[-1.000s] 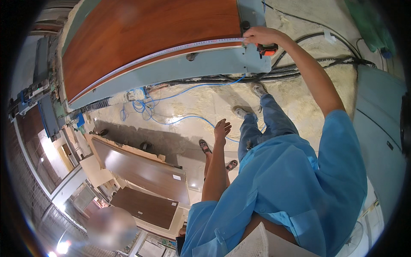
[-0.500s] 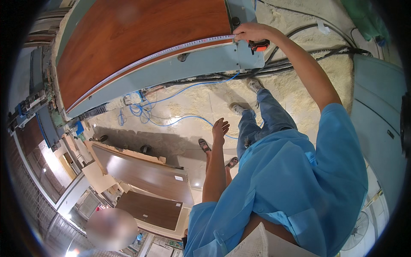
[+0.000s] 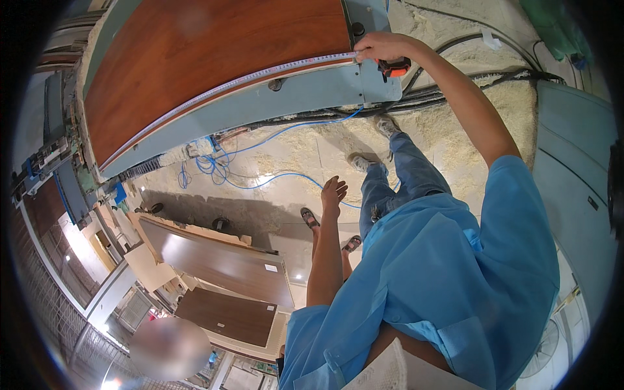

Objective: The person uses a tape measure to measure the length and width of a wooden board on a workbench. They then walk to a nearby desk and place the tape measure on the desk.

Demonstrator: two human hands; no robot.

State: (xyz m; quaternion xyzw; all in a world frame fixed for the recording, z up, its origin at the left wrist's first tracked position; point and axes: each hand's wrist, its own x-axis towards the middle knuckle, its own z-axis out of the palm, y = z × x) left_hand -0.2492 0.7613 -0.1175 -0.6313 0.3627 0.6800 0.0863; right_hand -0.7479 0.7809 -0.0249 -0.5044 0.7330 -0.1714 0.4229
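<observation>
My right hand (image 3: 380,47) is at the near right corner of a large reddish-brown wood board (image 3: 221,42), closed on a tape measure. The orange and black tape measure case (image 3: 394,67) hangs just under my fingers. From there the white tape blade (image 3: 244,78) runs out along the board's near edge to its far left corner. Under the board is a blue-grey machine bed (image 3: 312,90). My left hand (image 3: 333,193) hangs over the floor below the bed with its fingers apart, holding nothing.
Blue air hose (image 3: 276,177) loops over the dusty floor, and black cables (image 3: 448,97) run beside the bed. Dark brown panels (image 3: 221,260) are stacked at lower left. Sandalled feet (image 3: 311,218) of another person are near my left arm. A grey-blue cabinet (image 3: 572,156) stands at right.
Hardly anything differs. The view has shifted very slightly, and my right hand stays on the tape measure at the board's corner. My left hand has risen a touch.
</observation>
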